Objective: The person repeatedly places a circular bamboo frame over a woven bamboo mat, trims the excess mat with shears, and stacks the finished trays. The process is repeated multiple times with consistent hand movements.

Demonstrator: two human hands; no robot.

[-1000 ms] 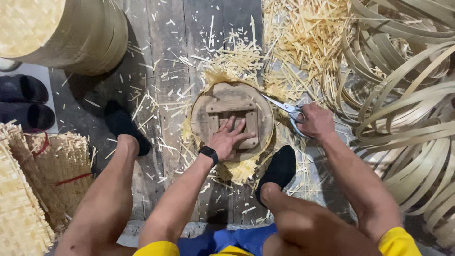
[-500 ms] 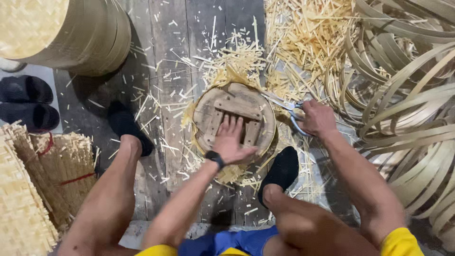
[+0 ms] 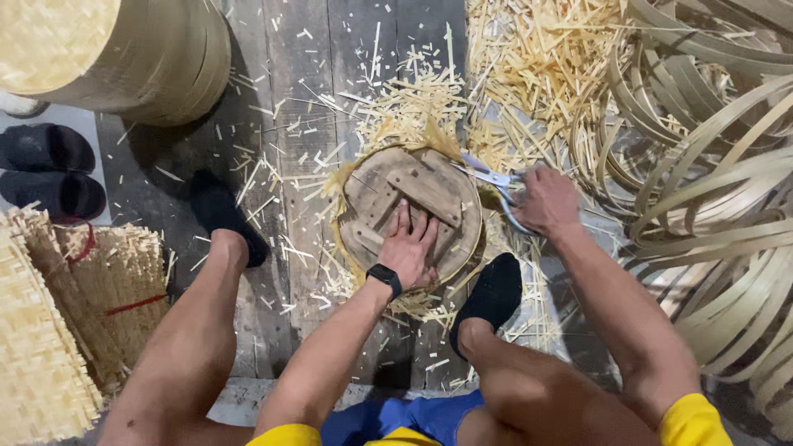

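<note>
Two hands work one round wooden form [image 3: 410, 202] at centre: the left hand [image 3: 410, 248] lies spread and flat on it, the right hand [image 3: 545, 201], at three o'clock, grips one pair of scissors [image 3: 489, 177] at the rim. Two dark slippers [image 3: 49, 169] sit at nine o'clock, cropped; the woven piece beneath the form is mostly hidden.

The round wooden form [image 3: 410, 213] now sits turned from where it was 1 second ago: its crossbar, which lay nearly level then, slants from upper left down to lower right. The left hand [image 3: 409, 248] has slid from the middle of the form to its near edge, fingers spread flat toward the crossbar. The right hand [image 3: 545, 201] has drawn closer to the rim, and the scissors [image 3: 489, 178] it holds now point their blades left, reaching the form's upper right edge by the woven fringe [image 3: 438, 136].
</note>
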